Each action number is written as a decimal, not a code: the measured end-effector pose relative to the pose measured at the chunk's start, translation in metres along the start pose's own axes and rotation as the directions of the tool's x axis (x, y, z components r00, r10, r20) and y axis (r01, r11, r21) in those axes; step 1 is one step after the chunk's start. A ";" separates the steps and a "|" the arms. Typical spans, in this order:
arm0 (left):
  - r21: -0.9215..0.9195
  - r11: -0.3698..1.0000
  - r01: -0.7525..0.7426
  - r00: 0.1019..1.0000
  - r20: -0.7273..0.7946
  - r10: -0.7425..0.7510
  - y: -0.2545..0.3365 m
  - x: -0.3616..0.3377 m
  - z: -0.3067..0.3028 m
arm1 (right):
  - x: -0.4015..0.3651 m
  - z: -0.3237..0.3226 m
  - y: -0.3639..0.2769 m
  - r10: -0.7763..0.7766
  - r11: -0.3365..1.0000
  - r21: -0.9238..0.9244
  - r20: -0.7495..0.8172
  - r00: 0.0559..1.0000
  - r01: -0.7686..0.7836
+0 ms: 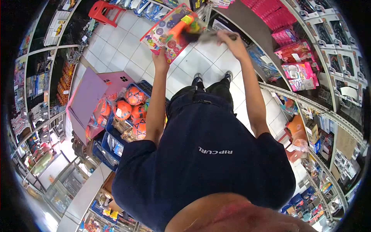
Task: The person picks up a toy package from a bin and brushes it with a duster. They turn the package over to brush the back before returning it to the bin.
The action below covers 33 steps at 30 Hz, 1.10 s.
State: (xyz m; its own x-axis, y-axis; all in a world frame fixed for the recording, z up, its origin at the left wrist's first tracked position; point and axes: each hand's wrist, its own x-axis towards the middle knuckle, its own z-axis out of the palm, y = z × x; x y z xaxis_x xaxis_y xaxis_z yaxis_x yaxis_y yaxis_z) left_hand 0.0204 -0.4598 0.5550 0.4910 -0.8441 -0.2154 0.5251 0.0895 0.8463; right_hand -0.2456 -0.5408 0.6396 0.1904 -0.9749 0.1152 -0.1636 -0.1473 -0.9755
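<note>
My left hand (161, 60) grips the lower edge of a colourful toy package (158, 34) with a white, pink and purple printed card. An orange and yellow toy (181, 26) shows on the package's front. My right hand (232, 41) is closed round a greyish brush (208, 37), smeared by motion. One end of it sticks out past my fingers, and its blurred dark tip reaches the package's right side. Both arms stretch forward over the white tiled floor.
A red plastic stool (105, 13) stands at the far left. Left of me are orange balls (135, 95) in blue crates (109, 129) and a purple toy house (87, 91). Shelves (266, 65) of boxed toys curve along my right. Black shelving (38, 50) lines the left.
</note>
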 end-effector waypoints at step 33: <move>-0.119 0.980 0.163 0.987 0.006 -0.163 0.002 -0.027 -0.017 | -0.069 -0.054 0.001 0.228 0.929 0.224 0.277 0.933 -0.294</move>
State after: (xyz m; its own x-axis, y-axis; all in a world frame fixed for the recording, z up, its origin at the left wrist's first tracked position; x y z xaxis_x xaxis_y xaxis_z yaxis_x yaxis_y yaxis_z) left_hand 0.0199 -0.4277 0.5543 0.3943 -0.8508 -0.3473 0.6767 0.0131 0.7361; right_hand -0.3111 -0.4826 0.6411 0.4088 -0.8971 -0.1673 0.0087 0.1872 -0.9823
